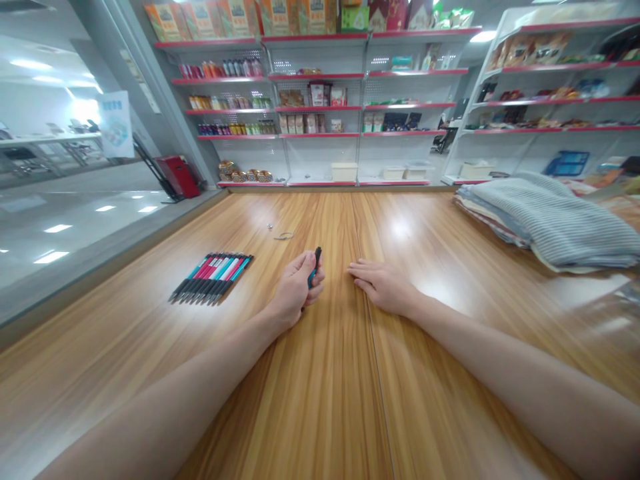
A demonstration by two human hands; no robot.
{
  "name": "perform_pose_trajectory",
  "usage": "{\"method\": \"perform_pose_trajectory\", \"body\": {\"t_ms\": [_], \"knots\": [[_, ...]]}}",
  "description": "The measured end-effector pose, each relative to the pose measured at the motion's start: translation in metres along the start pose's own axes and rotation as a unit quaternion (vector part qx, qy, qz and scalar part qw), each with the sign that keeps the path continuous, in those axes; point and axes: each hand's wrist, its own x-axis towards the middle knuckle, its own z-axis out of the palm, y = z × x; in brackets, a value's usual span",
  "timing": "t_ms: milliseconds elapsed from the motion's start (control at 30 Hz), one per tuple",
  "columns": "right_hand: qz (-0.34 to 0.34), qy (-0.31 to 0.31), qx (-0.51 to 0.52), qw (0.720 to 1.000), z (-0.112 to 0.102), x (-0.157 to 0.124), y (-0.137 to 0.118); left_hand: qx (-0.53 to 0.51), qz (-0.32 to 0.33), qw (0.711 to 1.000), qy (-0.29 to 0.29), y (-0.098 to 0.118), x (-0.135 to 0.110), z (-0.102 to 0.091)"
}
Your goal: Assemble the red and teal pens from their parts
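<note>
My left hand is closed around a pen with a black end and a blue barrel; my fingers hide much of it. To the right, my right hand rests flat on the wooden table with fingers stretched out and nothing in it. Left of my left hand, several pens lie side by side in a neat slanted row. Their barrels are red, blue and white with black grips, and their tips point toward me.
Beyond my left hand lie a thin loop and a tiny shiny piece. Folded striped cloths are stacked at the right, near clear plastic. Shelves of packaged goods stand behind the table's far edge.
</note>
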Motion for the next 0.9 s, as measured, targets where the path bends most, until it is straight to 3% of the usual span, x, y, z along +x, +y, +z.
{"method": "perform_pose_trajectory", "body": {"t_ms": [67, 100, 167, 233, 333, 600, 733, 900], "knots": [[-0.018, 0.023, 0.022, 0.999, 0.0, -0.001, -0.001, 0.124, 0.057, 0.991, -0.003, -0.002, -0.001, -0.001], [-0.018, 0.031, 0.03, 0.999, 0.0, -0.001, -0.002, 0.215, 0.096, 0.972, -0.013, -0.003, -0.002, -0.001], [-0.008, 0.038, 0.04, 0.998, -0.001, -0.002, -0.004, 0.404, 0.164, 0.899, -0.049, -0.005, -0.005, -0.001], [0.002, 0.044, 0.047, 0.998, -0.002, -0.003, -0.008, 0.536, 0.191, 0.818, -0.082, -0.007, -0.008, 0.0], [0.021, 0.07, 0.072, 0.995, -0.005, -0.004, -0.013, 0.613, 0.19, 0.764, -0.072, -0.009, -0.01, 0.001], [-0.005, 0.127, 0.138, 0.982, -0.007, -0.007, -0.024, 0.649, 0.207, 0.73, -0.052, -0.005, -0.008, -0.001], [-0.027, 0.133, 0.135, 0.982, -0.009, -0.005, -0.028, 0.638, 0.214, 0.738, -0.045, -0.006, -0.009, 0.0], [-0.018, 0.16, 0.135, 0.978, -0.011, -0.005, -0.029, 0.603, 0.208, 0.769, -0.03, -0.008, -0.008, 0.0]]}}
